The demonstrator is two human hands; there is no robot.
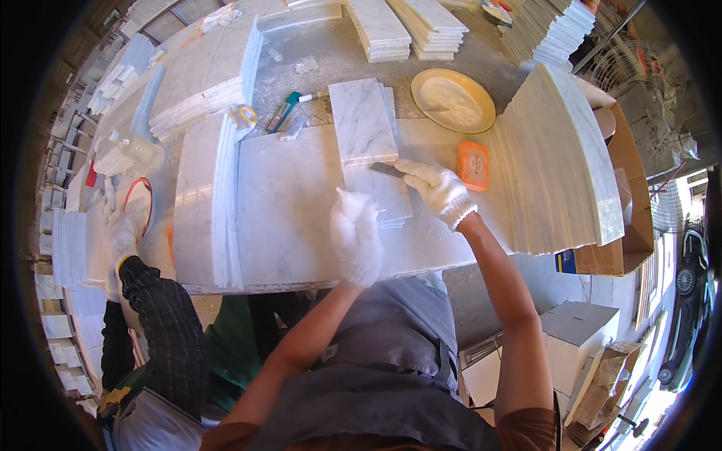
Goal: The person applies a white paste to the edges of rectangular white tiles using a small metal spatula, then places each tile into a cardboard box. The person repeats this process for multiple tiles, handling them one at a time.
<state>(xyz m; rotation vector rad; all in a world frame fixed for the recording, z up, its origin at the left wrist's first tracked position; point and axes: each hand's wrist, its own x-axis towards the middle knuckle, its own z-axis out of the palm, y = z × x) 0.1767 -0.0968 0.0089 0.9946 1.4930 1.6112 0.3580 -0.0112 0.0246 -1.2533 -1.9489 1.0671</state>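
My right hand (pixel 444 194), in a white knit glove, pinches a small flat dark scraper (pixel 386 170). Its blade lies near the lower edge of a white, grey-veined marble tile (pixel 362 124). That tile rests on other tiles (pixel 395 201), slightly turned from them, which stick out beneath it. Closer to my body, my gloved left hand (pixel 356 244) is raised and closed around a crumpled whitish lump (pixel 353 203); I cannot make out what it is. An orange block-shaped packet (pixel 473 164) lies just right of my right hand.
A cream bowl with white paste (pixel 481 94) stands behind the packet. Marble stacks flank me at left (pixel 197 195) and right (pixel 556 165). A green tool (pixel 283 113) and a tape roll (pixel 247 114) lie behind. At left, a co-worker's gloved hand (pixel 124 233) works near a red-rimmed round thing.
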